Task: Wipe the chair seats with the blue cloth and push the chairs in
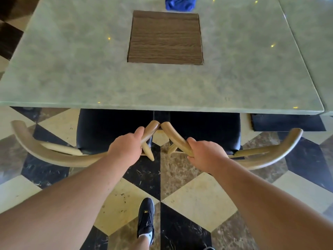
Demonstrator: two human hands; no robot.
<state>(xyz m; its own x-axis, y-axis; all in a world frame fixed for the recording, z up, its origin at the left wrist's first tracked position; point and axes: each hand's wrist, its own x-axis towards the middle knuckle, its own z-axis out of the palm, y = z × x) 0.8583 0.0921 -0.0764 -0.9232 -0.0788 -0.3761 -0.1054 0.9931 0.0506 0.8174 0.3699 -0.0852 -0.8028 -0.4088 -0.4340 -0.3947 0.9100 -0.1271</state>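
Note:
Two wooden chairs with curved backrests and black seats stand side by side at the near edge of the table (162,91). The left chair (45,152) has its black seat (111,130) partly under the tabletop, and so does the right chair (281,152) with its seat (207,130). My left hand (126,147) grips the inner arm end of the left chair. My right hand (205,154) grips the inner arm end of the right chair. The two arm tips almost touch between my hands. The blue cloth (180,3) lies bunched at the table's far edge.
A square wooden inlay (165,37) sits in the middle of the grey-green tabletop. A second table (317,42) adjoins on the right. The floor (198,201) is chequered in black, cream and brown tiles. My black shoe (146,217) stands behind the chairs.

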